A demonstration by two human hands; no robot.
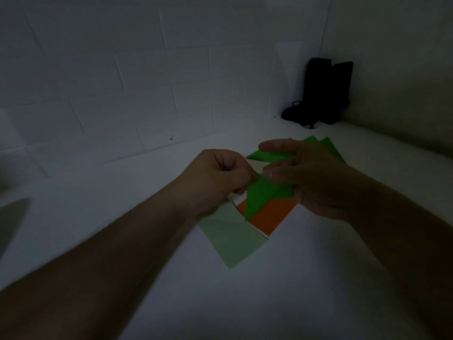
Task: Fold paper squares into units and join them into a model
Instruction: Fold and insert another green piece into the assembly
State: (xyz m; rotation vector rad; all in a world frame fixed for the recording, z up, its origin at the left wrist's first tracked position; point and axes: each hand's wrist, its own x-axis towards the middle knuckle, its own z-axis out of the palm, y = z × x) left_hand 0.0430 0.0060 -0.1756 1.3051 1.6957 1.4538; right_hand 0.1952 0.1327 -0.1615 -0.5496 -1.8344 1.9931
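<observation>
Both hands, left [215,177] and right [308,177], pinch a folded green paper [259,195] above an orange square [272,217] and pale green sheet [230,234] on the white tabletop [306,278].

At frame centre, the left hand [220,177] and right hand [306,177] are pinching a folded green paper unit [262,195] above orange paper [272,217] and pale green paper [232,236].

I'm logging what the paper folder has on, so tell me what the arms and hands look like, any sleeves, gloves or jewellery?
Both forearms are bare up to the frame's edge, with no sleeves showing. The left hand and right hand wear no gloves, and no rings, watch or bracelets are visible, though the picture is dim.
</observation>
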